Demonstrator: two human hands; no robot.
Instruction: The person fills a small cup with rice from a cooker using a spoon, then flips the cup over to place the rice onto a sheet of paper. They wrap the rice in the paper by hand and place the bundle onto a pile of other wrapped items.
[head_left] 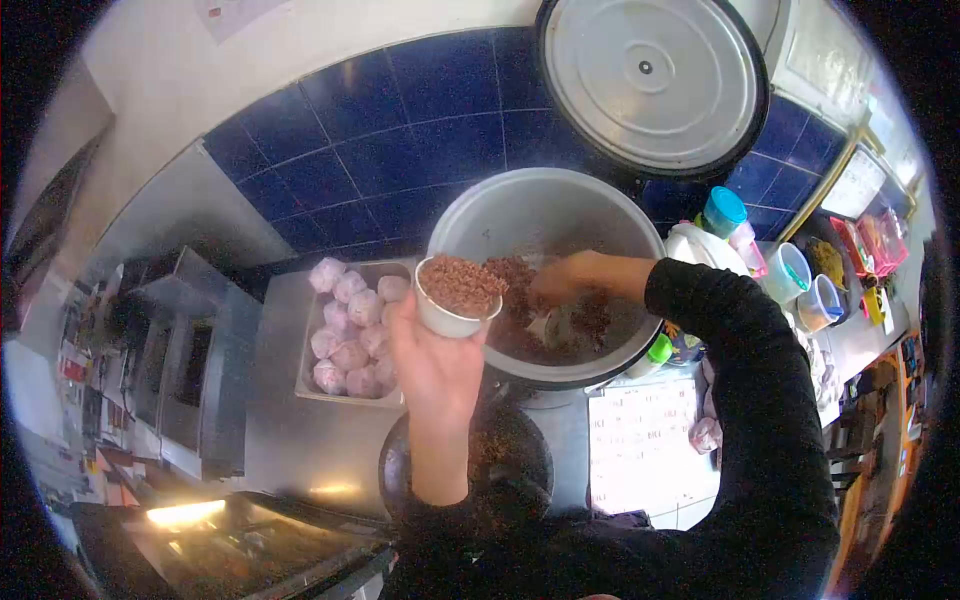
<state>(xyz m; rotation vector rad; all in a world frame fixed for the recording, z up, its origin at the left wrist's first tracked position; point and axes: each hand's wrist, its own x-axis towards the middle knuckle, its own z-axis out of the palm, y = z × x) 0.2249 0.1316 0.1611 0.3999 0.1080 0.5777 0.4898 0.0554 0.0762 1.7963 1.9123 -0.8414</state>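
A small white bowl [446, 319] heaped with reddish-brown cooked rice [458, 284] rests in my left hand [436, 372], the fingers curled round it from below. It is beside the near-left rim of a large round rice pot [560, 205]. Inside that pot lies more of the same brown rice [590, 325]. My right hand [572, 279] reaches down into the pot with its fingers closed. A pale shape shows just beneath it, possibly a paddle's blade, but the fingers hide most of it.
Left of the pot, a metal tray [345, 393] holds several plastic-wrapped pale balls [350, 355]. The pot's lid [650, 80] stands raised behind. A dark round pan [520, 440] sits close in front of me. Printed sheets [645, 440] and containers [725, 210] are at the right.
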